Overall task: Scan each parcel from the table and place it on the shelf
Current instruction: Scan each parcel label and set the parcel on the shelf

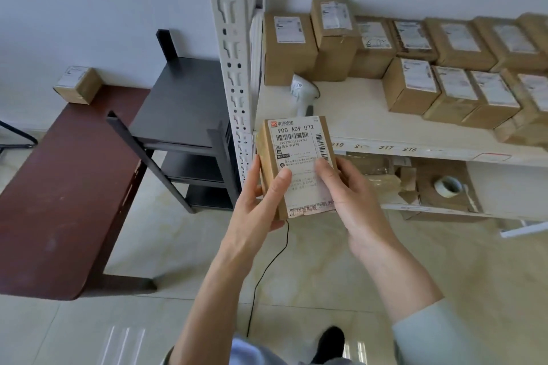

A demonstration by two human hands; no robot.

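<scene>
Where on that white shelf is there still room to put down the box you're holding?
The shelf has a bare strip along its front left, between the barcode scanner, the back row of parcels and the front cluster of parcels. The right half is crowded, with boxes tight together. Both hands, left and right, hold the parcel.

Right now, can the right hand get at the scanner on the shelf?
Probably not yet: the right hand and left hand both hold the parcel. The scanner lies unobstructed on the shelf just behind.
</scene>
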